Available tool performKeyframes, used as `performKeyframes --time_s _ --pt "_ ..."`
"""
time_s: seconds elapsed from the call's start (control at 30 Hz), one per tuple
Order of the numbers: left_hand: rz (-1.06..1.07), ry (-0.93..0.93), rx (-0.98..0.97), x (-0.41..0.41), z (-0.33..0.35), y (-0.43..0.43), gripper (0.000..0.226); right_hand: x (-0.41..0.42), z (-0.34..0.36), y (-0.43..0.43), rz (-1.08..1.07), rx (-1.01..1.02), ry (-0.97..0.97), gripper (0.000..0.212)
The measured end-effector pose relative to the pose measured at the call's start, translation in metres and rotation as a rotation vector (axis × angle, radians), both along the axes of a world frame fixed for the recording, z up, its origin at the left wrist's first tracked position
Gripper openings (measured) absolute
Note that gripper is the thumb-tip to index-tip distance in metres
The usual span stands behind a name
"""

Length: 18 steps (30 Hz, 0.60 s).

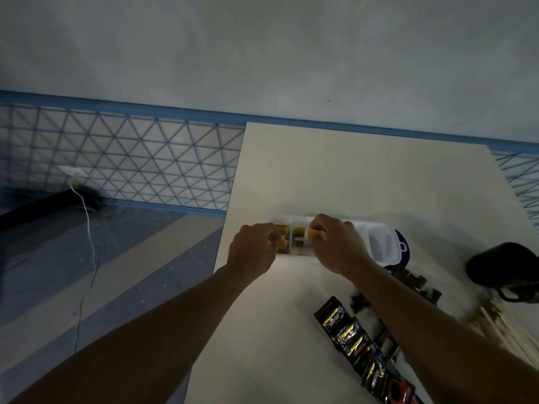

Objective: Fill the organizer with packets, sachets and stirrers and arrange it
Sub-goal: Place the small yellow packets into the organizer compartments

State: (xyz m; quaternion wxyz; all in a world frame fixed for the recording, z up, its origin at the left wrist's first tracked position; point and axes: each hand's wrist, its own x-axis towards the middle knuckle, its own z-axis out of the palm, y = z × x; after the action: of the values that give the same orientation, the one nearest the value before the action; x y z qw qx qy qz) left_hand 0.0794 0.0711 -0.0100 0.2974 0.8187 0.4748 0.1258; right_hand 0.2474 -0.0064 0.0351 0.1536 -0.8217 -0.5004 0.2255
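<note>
From my remote seat I see the job about half done, as far as I can judge. A white organizer lies on the table, close to its left edge. Its two left compartments already hold small yellow and brown sachets, while the large compartment at the right end looks bare. Not yet sorted, on the right half of the table, are a strip of black packets running toward the near edge, a scatter of loose brown sachets and a pile of wooden stirrers by the right edge, next to a black mug. Both hands hover over the organizer's left part. The right hand pinches a yellow sachet between thumb and fingertips, just above the middle compartments. The left hand is curled at the leftmost compartment, its fingertips touching or nearly touching a yellow piece there; I cannot tell whether it grips it. I judge the packets and stirrers are what is left to load.
</note>
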Motion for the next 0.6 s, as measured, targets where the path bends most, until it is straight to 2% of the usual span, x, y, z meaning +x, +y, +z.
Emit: performKeyframes --time_s 0.3,0.6 --pt "-0.053 -0.069 -0.011 0.019 0.021 0.012 0.01 0.013 0.0 0.0 -0.036 0.142 0.0 0.014" --pt "-0.187 0.17 -0.052 0.052 0.033 0.005 0.033 0.03 -0.009 -0.002 -0.073 0.253 0.023 0.012"
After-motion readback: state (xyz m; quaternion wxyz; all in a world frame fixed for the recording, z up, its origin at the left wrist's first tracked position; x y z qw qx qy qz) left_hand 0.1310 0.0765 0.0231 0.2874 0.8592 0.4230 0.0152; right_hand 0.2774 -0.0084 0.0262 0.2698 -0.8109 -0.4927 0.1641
